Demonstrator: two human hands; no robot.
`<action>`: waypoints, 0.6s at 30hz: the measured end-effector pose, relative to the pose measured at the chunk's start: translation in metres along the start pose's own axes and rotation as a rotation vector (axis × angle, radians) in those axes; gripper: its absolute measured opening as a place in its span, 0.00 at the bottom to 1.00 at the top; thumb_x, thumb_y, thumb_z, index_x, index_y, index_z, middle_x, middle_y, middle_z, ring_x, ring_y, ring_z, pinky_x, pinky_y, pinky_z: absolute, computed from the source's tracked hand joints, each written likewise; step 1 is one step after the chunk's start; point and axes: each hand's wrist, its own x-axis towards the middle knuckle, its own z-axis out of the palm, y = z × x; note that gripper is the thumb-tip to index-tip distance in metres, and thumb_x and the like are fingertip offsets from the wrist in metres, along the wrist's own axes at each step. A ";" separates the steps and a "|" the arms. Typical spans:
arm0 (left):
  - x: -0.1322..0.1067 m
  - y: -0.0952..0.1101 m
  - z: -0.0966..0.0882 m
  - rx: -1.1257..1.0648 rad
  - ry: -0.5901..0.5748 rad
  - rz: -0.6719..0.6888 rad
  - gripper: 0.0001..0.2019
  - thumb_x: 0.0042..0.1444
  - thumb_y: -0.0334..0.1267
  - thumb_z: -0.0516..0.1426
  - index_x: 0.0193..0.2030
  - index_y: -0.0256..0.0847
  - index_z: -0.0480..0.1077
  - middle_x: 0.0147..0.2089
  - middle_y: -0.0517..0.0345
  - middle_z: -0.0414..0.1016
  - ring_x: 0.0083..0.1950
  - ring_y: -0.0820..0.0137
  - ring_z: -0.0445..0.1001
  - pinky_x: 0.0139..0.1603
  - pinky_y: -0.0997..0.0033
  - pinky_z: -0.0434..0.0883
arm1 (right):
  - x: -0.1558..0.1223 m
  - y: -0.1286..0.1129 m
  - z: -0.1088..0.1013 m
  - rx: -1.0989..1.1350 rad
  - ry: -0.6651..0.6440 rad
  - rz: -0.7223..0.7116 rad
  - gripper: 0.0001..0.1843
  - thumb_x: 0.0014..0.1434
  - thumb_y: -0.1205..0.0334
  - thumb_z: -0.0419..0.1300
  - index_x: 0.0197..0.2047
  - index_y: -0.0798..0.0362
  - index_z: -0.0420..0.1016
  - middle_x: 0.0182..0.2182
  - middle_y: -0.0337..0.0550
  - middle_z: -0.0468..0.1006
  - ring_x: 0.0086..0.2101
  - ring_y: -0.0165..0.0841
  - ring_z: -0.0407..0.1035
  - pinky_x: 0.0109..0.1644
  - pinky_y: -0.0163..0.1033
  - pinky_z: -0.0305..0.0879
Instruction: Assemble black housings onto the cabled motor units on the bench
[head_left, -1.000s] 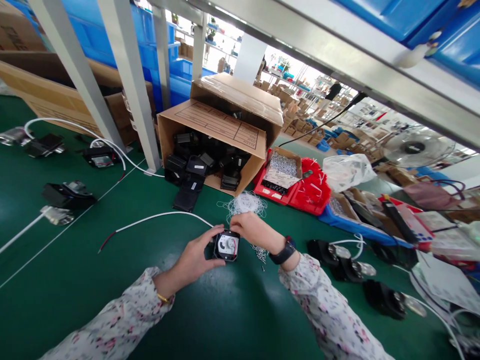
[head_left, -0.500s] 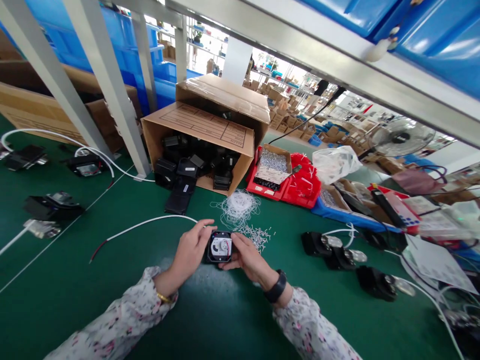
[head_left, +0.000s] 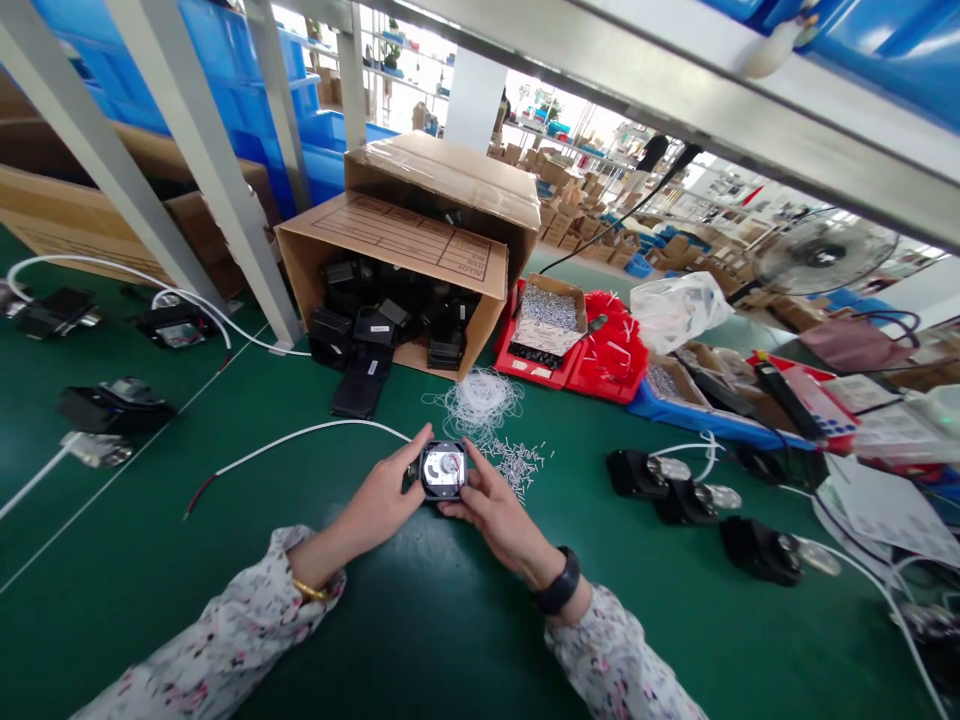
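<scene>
right hand shifted below black module | left hand opposite | both grips clamped on it

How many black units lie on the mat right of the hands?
3: leftmost black unit, second beside it, third farther right, nearer the camera. More may be hidden off-frame.
</scene>
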 end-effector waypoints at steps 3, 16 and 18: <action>-0.002 0.002 0.002 -0.016 0.021 0.015 0.34 0.49 0.28 0.51 0.66 0.38 0.48 0.64 0.50 0.60 0.63 0.64 0.60 0.64 0.58 0.56 | -0.001 0.000 -0.001 -0.001 -0.026 -0.003 0.45 0.50 0.66 0.63 0.65 0.47 0.43 0.48 0.46 0.69 0.40 0.31 0.70 0.46 0.38 0.68; -0.002 -0.002 0.010 0.006 0.034 0.011 0.39 0.49 0.30 0.55 0.67 0.41 0.42 0.65 0.49 0.56 0.65 0.62 0.56 0.65 0.57 0.53 | 0.001 -0.004 -0.006 -0.081 -0.048 0.023 0.45 0.49 0.66 0.64 0.65 0.46 0.43 0.45 0.43 0.71 0.36 0.30 0.70 0.46 0.41 0.67; -0.003 -0.004 0.011 0.000 0.031 0.021 0.40 0.49 0.31 0.55 0.68 0.40 0.40 0.65 0.49 0.56 0.66 0.62 0.54 0.65 0.56 0.52 | 0.004 -0.014 -0.014 -0.290 -0.102 0.020 0.42 0.51 0.66 0.62 0.64 0.48 0.47 0.44 0.43 0.71 0.36 0.31 0.70 0.46 0.42 0.67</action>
